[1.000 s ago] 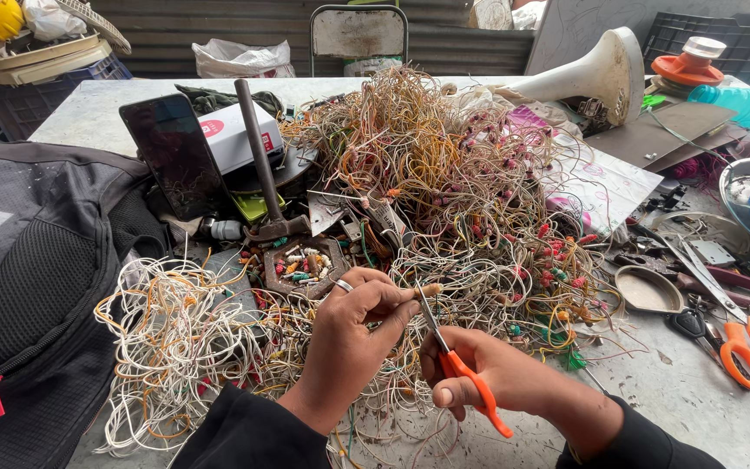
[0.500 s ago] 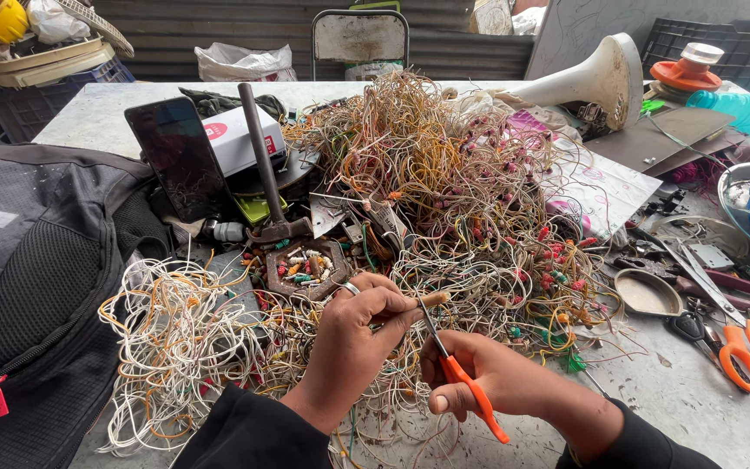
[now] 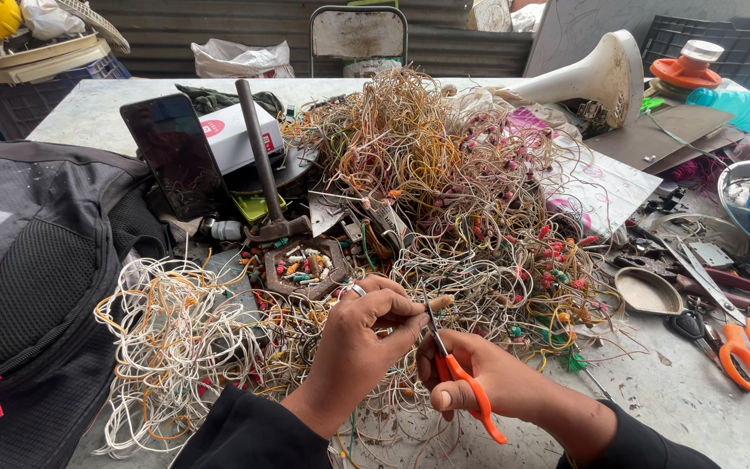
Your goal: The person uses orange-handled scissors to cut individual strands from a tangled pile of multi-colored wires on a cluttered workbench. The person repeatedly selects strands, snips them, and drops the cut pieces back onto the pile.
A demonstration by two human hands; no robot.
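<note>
Hands [image 3: 366, 334] steady; apparently two scissors [image 3: 457, 369].

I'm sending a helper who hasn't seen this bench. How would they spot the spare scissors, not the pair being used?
Start at the big tangle of coloured wires covering the middle of the grey table, then look to its right edge among the loose tools. The spare scissors lie flat there, blades pointing back toward the pile. Their orange handle loops rest untouched, unlike the orange-handled pair in the right hand.
</note>
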